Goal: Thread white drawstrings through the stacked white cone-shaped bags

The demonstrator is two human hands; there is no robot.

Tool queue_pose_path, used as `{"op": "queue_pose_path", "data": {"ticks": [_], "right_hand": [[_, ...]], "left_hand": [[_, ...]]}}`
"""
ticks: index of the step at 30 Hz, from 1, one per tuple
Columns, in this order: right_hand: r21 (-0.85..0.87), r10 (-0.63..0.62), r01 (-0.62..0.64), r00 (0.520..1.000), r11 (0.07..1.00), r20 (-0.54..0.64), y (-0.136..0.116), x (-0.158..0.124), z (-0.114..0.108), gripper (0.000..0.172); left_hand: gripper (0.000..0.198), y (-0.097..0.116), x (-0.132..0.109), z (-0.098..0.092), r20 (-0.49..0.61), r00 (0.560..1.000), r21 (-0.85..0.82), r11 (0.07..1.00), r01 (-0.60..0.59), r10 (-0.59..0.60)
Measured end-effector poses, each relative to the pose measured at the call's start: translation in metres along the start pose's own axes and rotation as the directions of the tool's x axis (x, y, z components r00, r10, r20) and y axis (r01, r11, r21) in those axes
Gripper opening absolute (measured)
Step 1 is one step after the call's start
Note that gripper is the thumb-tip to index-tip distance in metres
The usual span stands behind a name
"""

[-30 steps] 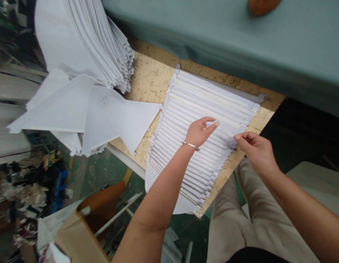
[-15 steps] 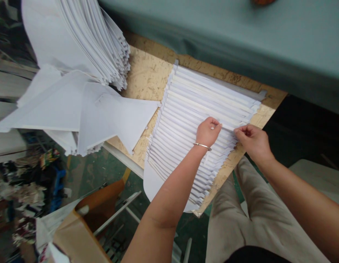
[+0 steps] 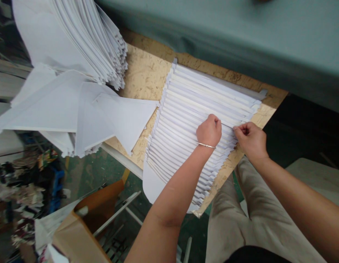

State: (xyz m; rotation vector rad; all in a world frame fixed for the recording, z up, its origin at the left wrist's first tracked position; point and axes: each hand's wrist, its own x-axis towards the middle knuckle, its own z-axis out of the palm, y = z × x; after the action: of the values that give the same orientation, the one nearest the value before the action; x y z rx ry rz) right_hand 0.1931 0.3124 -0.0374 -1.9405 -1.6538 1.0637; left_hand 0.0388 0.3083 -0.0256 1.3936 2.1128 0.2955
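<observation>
White folded sheets (image 3: 169, 135) lie overlapped in a long row of narrow strips on a wooden board (image 3: 143, 73). Over the middle of the row is my left hand (image 3: 209, 130), its fingers curled in; a thin bracelet circles the wrist. What those fingers hold, if anything, is hidden. At the right edge of the row, my right hand (image 3: 250, 140) pinches the edge of one sheet between thumb and forefinger. More white sheets (image 3: 98, 113) lie loosely crossed to the left, below a thick fanned stack (image 3: 84, 40).
Green cloth (image 3: 240, 44) covers a surface beyond the board. At the lower left stand an open cardboard box (image 3: 79, 237) and metal bars. Scraps and a blue crate (image 3: 57, 186) are on the floor at left. My legs are below the board.
My left hand has turned and its fingers have curled in more, with the fingertips now less visible. My right hand stays at nearly the same place on the row's right edge.
</observation>
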Motion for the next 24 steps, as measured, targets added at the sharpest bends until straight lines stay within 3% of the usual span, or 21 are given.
{"op": "queue_pose_path", "data": {"ticks": [13, 20, 24], "right_hand": [[-0.057, 0.014, -0.015, 1.0, 0.998, -0.02, 0.0, 0.002, 0.001, 0.022], [-0.237, -0.029, 0.028, 1.0, 0.971, -0.002, -0.003, 0.006, 0.002, 0.02], [-0.126, -0.016, 0.014, 1.0, 0.992, -0.015, 0.001, 0.003, -0.009, 0.021]], "left_hand": [[0.016, 0.004, 0.0, 0.001, 0.022, 1.0, 0.029, 1.0, 0.001, -0.002], [0.02, 0.011, -0.003, -0.002, 0.007, 0.999, 0.068, 0.996, 0.05, -0.051], [0.021, 0.003, -0.008, -0.018, -0.06, 0.995, 0.019, 0.996, 0.083, -0.082]]}}
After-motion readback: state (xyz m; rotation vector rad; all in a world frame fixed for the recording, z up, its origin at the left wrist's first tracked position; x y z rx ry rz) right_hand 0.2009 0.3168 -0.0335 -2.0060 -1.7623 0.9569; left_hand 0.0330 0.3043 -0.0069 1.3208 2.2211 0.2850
